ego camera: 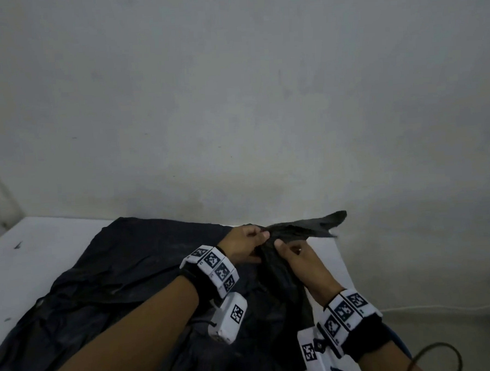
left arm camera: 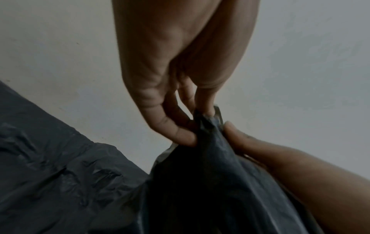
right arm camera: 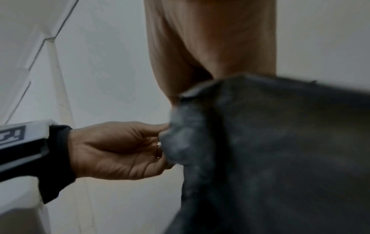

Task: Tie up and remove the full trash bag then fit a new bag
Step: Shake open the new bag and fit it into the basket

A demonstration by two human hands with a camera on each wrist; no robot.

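Observation:
A black trash bag (ego camera: 115,277) lies spread flat and crumpled on a white table (ego camera: 29,253). Its right edge is lifted, and a flap (ego camera: 311,227) sticks out toward the wall. My left hand (ego camera: 262,237) pinches that raised edge between thumb and fingers. Right beside it, my right hand (ego camera: 281,247) pinches the same edge. In the left wrist view the left fingertips (left arm camera: 188,136) and the right thumb (left arm camera: 232,131) press on the gathered plastic (left arm camera: 208,142) from both sides. The right wrist view has the bag (right arm camera: 280,142) hanging in front, with my left hand (right arm camera: 120,147) gripping its edge. No bin is in view.
A plain grey wall (ego camera: 233,100) stands close behind the table. A white cord (ego camera: 432,308) and a dark cable (ego camera: 434,351) run past the table's right edge, low at the right. A few dark marks (ego camera: 18,245) dot the table's left part.

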